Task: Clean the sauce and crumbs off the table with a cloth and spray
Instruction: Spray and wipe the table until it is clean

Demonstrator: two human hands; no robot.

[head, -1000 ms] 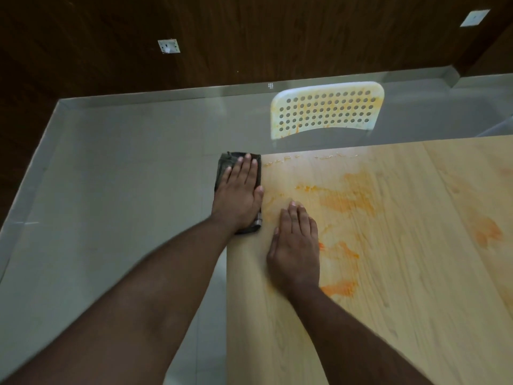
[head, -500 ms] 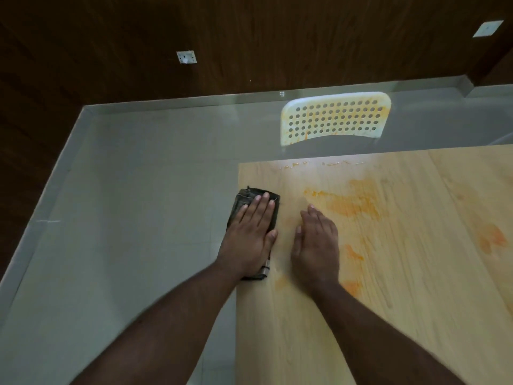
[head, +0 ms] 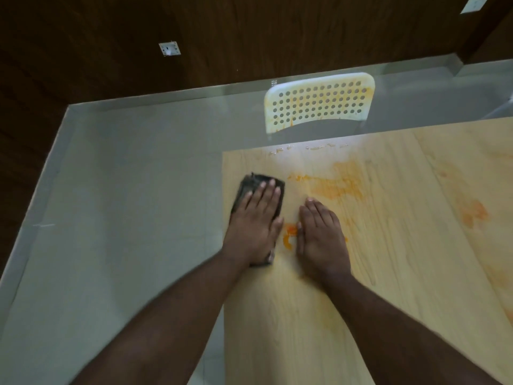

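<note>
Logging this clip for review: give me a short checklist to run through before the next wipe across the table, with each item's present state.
1. Dark folded cloth flat under left hand: ok.
2. Cloth fully on light wooden table: ok, though at its left edge.
3. Right hand clear of orange sauce smears: not ok, a blob lies beside it.
4. Crumbs at far edge cleared: not ok.
5. Spray bottle within reach: cannot tell, none in view.

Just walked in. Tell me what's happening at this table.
A person is wiping orange sauce off a wooden table. The left hand presses flat on a dark cloth near the table's left edge; the right hand rests flat beside it. Sauce smears and crumbs remain farther out. A stained white chair stands beyond.
</note>
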